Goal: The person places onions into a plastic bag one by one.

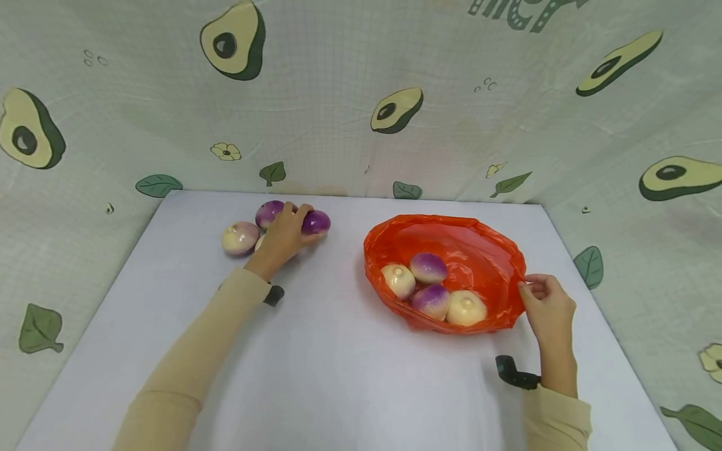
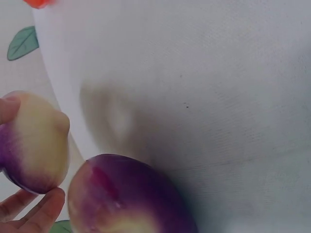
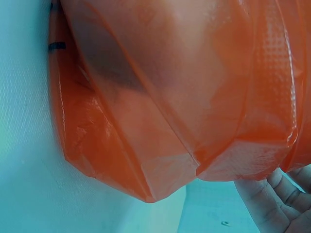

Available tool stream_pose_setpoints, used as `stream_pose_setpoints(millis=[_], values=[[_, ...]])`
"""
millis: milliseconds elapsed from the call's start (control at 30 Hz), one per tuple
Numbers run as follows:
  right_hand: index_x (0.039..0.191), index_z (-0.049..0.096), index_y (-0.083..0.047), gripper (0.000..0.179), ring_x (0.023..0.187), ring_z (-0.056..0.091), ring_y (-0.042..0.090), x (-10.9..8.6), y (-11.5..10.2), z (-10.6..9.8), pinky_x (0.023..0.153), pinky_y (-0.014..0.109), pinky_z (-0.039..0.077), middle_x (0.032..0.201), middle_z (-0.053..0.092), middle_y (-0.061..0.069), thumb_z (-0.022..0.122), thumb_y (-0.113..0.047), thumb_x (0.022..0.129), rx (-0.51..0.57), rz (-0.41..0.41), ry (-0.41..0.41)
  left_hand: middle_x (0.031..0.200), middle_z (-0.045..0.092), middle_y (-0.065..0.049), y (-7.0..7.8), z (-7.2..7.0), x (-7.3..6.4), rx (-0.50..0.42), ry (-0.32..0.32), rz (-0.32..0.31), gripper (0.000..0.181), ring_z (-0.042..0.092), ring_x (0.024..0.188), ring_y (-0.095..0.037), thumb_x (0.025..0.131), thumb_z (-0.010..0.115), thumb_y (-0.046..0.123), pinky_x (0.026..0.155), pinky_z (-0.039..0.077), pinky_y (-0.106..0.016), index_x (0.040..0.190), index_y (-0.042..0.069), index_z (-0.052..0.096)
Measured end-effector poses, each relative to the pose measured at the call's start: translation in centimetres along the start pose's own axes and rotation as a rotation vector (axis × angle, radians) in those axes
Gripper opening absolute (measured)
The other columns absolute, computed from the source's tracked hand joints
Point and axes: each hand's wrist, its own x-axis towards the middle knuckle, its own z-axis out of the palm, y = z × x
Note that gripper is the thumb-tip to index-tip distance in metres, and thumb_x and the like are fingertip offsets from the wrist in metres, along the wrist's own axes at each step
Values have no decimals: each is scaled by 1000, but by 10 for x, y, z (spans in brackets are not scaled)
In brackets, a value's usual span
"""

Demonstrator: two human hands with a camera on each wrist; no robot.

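The left hand (image 1: 284,238) curls around a purple turnip (image 1: 316,222) among the loose ones at the table's (image 1: 338,376) far left. The right hand (image 1: 547,310) pinches the rim of the orange plastic bag (image 1: 485,250), which holds four turnips.

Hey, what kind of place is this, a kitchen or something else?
Probably a staged tabletop booth, not a kitchen: a plain white table, an avocado-print cloth hung around it, and only turnips and an orange bag laid out.
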Motion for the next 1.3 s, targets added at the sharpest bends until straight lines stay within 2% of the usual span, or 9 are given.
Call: stream_pose_setpoints(millis=[233,533,833,1067,1200,1300], values=[[128,48,-7,44,98,55,24,0,0,0,64,8,47,117,56,17,45,-36,95,1,-1,-3,117,46,-22,11,-9,-3,-7,-33,-13,60,58,96,-37,82,68,41,88,49,-54,130,13,45],[128,48,-7,43,97,55,24,-1,-1,-1,60,5,45,116,56,18,45,-35,95,9,-5,0,116,48,-23,29,-22,-7,-26,-23,21,61,56,89,-42,82,66,46,84,48,-56,130,14,45],[129,48,-7,44,96,55,23,-1,-1,-1,60,3,43,116,55,17,45,-35,95,19,-5,3,119,48,-19,53,-34,-10,0,-70,-17,64,58,99,-37,81,63,53,89,43,-58,132,19,43],[129,48,-7,44,95,55,23,-2,0,-2,61,3,43,116,56,16,45,-35,95,19,-8,2,122,47,-18,68,-43,-14,-127,-33,-5,64,58,98,-35,80,66,50,87,50,-50,133,21,44],[129,48,-8,45,96,55,23,-3,0,-2,62,4,44,116,56,16,45,-36,95,16,-11,8,123,46,-16,80,-48,-17,-220,-34,16,64,58,102,-33,80,68,47,90,51,-45,133,20,45],[129,48,-7,44,96,55,22,-3,0,-2,61,3,43,116,56,16,45,-36,95,15,-14,12,124,45,-15,90,-51,-17,-248,-46,40,64,57,106,-31,80,68,46,91,51,-41,133,19,44]])
